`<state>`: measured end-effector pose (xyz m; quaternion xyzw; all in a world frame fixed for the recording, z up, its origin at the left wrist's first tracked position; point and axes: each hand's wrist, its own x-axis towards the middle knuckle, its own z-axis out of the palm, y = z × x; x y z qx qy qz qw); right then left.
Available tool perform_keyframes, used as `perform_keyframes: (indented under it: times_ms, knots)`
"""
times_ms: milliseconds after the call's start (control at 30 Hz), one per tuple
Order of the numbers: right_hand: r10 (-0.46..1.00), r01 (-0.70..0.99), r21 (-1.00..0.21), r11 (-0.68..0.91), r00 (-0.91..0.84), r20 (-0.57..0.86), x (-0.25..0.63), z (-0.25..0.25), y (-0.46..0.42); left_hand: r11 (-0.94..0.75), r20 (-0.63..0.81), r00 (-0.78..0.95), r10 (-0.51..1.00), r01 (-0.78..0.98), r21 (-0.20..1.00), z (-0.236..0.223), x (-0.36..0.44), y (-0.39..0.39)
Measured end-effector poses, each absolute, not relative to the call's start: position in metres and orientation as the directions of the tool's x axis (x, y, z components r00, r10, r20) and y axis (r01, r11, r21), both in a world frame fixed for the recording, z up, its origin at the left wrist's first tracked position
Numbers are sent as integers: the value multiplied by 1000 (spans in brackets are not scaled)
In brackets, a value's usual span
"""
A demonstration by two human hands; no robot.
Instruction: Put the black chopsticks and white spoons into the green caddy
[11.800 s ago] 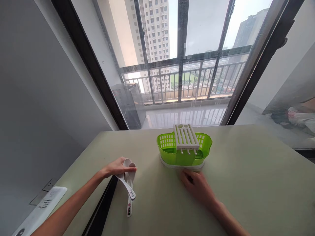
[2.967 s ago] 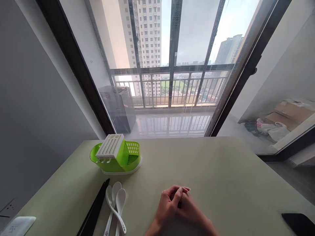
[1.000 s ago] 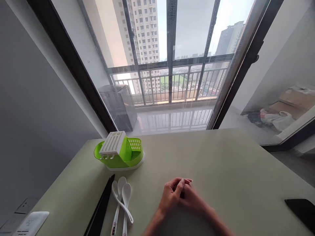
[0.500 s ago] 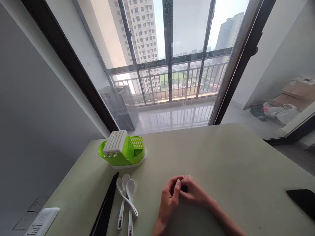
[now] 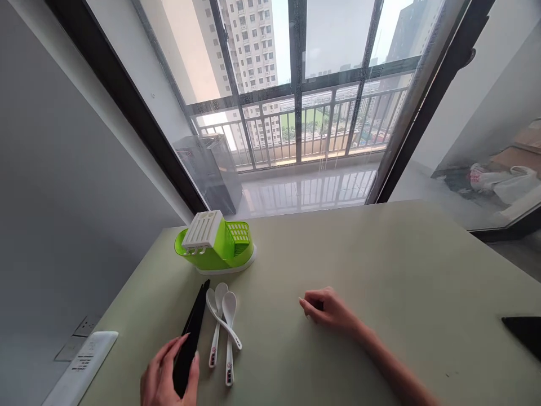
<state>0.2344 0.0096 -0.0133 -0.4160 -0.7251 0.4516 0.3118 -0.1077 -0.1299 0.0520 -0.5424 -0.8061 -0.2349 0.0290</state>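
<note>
My left hand point(image 5: 164, 375) is at the table's near left edge, fingers closing round the near end of a bundle of black chopsticks point(image 5: 192, 332) that lies flat on the table. Right beside them lie three white spoons point(image 5: 224, 327), bowls pointing away from me. My right hand point(image 5: 327, 307) rests on the pale green table point(image 5: 380, 265), fingers curled under, nothing visible in it. A green cutlery drainer point(image 5: 220, 251) with a white slotted insert stands beyond the spoons near the window.
A white remote point(image 5: 80, 366) sits on a ledge at lower left beside a wall socket. A black phone point(image 5: 524, 332) lies at the table's right edge. A tall window stands just past the far edge.
My hands were clasped together mid-table; now the left hand has swung left and down onto the chopsticks, while the right stays where it was. The view has dropped slightly.
</note>
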Motion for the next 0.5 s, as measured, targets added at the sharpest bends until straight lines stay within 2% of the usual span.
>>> perform_keyframes:
  times_ms: [167,500]
  knots:
    - [885,304,-927,220,-463,58,235,-12,9,450,247,-465,850,885,117,44,-134,-127]
    - [883,303,-929,212,-466,49,237,-11,8,444,110,-443,890,896,22,45,-138,-112]
